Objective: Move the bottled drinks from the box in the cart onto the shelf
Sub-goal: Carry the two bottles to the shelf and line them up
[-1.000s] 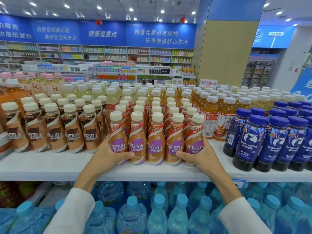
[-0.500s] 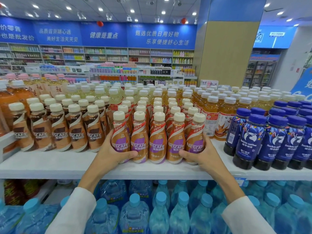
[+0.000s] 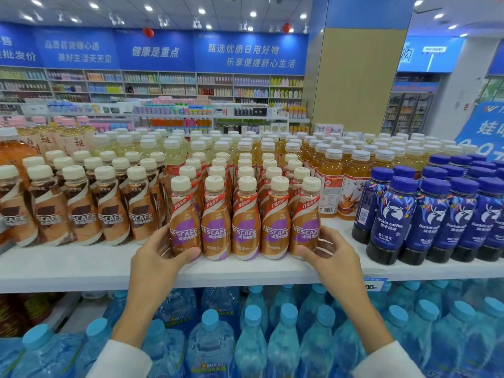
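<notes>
Five coffee bottles point(image 3: 245, 222) beside blue bottles point(image 3: 392, 216)

Both arms reached forward and up, the left forearm point(image 3: 141, 304) and right forearm point(image 3: 351, 304) bare, angled in toward each other. The left hand point(image 3: 159, 257) gripped the left bottle point(image 3: 185, 222) — thumb across its front, fingers behind. The right hand point(image 3: 328, 255) held the right bottle point(image 3: 305, 222) — thumb at the base, fingers curled against its side. Palms faced inward.
</notes>
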`<state>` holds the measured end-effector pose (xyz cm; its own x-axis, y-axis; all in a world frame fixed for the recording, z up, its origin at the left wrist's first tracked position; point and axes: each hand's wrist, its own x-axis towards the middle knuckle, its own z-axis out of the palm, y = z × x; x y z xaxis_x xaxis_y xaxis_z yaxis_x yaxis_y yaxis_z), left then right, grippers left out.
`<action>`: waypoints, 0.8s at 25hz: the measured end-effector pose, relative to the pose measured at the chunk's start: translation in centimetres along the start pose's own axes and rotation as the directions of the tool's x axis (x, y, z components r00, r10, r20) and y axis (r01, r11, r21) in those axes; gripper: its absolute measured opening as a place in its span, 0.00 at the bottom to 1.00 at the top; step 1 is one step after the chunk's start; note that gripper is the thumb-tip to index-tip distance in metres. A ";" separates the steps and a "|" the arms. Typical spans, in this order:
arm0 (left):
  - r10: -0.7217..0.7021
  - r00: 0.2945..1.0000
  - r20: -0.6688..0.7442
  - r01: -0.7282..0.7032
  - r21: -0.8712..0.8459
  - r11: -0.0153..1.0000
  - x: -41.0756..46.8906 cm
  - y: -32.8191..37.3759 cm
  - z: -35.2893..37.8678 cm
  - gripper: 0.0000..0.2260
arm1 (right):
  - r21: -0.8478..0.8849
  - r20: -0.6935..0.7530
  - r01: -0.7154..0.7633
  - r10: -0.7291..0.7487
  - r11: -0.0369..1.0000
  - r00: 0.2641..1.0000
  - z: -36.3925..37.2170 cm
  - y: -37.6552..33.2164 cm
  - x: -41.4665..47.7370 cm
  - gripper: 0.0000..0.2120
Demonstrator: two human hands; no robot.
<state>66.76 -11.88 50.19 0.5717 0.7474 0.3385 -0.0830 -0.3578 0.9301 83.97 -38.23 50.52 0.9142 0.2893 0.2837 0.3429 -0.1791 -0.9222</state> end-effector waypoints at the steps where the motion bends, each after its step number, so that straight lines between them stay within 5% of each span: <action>1: 0.000 1.000 0.001 0.000 0.001 1.000 0.0 0.0 0.0 0.34 | -0.007 -0.002 -0.009 0.009 1.000 1.000 0.0 -0.1 0.0 0.29; 4: 0.006 1.000 0.006 -0.006 -0.017 1.000 -0.1 -0.2 0.0 0.34 | -0.077 -0.107 0.017 -0.026 0.997 0.994 0.3 -0.7 -1.0 0.36; 6: 0.006 1.000 0.009 -0.006 -0.034 0.999 -0.1 -0.2 0.0 0.34 | -0.148 -0.234 0.135 -0.168 0.980 0.958 1.1 -1.8 -2.0 0.32; 8: 0.014 1.000 0.015 -0.013 -0.051 0.999 -0.2 -0.3 0.0 0.35 | -0.177 -0.203 0.224 -0.258 0.959 0.945 2.6 -3.2 -2.6 0.26; 11: 0.018 1.000 0.021 -0.017 -0.084 0.996 -0.2 -0.3 0.1 0.35 | -0.265 -0.096 0.216 -0.248 0.940 0.964 4.7 -4.3 -1.9 0.31; 20: 0.029 0.999 0.030 -0.026 -0.081 0.996 -0.3 -0.2 0.0 0.35 | -0.297 -0.168 0.142 -0.198 0.944 0.966 6.0 -5.2 -1.6 0.34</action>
<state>66.64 -12.05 49.84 0.5930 0.7199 0.3607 -0.1635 -0.3310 0.9294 79.43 -32.16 53.25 0.8514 0.1572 0.5005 0.5175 -0.4077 -0.7523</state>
